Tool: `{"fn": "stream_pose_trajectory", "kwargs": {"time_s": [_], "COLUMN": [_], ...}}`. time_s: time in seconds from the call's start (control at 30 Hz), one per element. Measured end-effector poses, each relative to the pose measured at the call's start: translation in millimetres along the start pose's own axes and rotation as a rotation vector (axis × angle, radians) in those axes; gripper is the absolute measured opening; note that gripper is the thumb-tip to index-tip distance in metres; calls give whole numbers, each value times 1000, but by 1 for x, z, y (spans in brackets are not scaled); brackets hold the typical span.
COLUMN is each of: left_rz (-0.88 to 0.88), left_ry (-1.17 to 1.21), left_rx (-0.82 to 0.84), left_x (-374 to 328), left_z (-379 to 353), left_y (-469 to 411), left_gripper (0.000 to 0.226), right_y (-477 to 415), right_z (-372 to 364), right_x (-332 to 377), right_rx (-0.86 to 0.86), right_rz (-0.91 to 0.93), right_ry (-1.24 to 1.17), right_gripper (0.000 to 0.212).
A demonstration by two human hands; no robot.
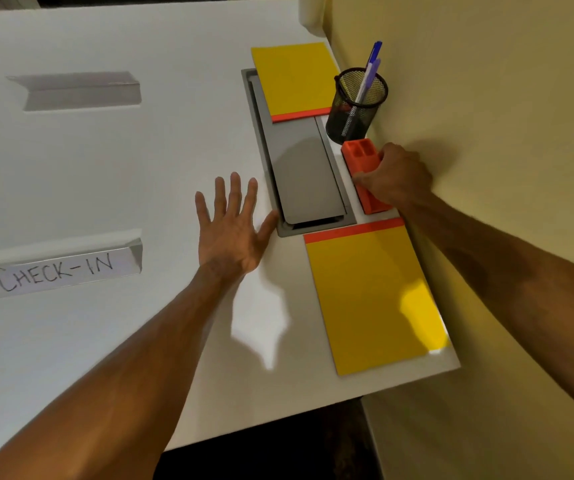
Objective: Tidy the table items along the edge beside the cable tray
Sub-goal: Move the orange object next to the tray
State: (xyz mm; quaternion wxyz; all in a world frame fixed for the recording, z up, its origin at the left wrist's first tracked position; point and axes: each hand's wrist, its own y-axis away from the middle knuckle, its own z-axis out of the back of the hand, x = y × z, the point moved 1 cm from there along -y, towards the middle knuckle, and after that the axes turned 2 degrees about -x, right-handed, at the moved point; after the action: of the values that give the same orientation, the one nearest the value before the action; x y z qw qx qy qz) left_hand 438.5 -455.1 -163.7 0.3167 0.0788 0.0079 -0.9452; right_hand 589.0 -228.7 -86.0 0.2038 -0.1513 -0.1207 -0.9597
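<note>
Orange plastic is what the right hand (394, 174) is wrapped around: a long orange organiser block (361, 157) with two small open compartments showing at its far end, lying on the narrow strip of white table (105, 168) between the grey cable tray (299, 161) and the yellowish wall (486, 98). The fingers curl over the block's middle from the wall side, so only its far end and a bit of its near end stick out from under the knuckles. Just beyond the block, touching or nearly touching it, stands a black mesh pen cup (356, 103) holding a blue pen (373, 53) and a paler purple one (368, 77), both leaning toward the wall. Farther along the same edge lies a yellow notepad (292, 77) with an orange binding strip at its near end; its near corner overlaps the tray's rim. A second yellow notepad (372, 299) sits nearer the person, its orange strip facing the tray's near end, with a bright patch of light on its right side. The tray itself is a recessed grey rectangle with a flat lid inside. The left hand (233, 226) lies flat on the table with fingers spread and nothing in it, thumb tip right at the tray's near left corner. Well off to the left stand two folded white paper tent signs, the near sign (60, 268) lettered "CHECK-IN", the far sign (81, 91) blank on the side I can see.
</note>
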Motion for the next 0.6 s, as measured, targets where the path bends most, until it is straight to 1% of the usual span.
{"fn": "stream_pose_trajectory", "kwargs": {"time_s": [0.47,0.6], "left_rz": [15,8], "left_ry": [-5,-2], "left_rx": [-2,15], "left_x": [0,1], "left_z": [-4,-3], "left_y": [-1,0], "left_gripper": [78,78], "right_y": [-1,10], "right_z": [-7,-5], "right_x": [-5,-3], "right_rx": [-26,-96], "right_rz": [23,83], "right_ry": [83,157], "right_gripper": [74,74]}}
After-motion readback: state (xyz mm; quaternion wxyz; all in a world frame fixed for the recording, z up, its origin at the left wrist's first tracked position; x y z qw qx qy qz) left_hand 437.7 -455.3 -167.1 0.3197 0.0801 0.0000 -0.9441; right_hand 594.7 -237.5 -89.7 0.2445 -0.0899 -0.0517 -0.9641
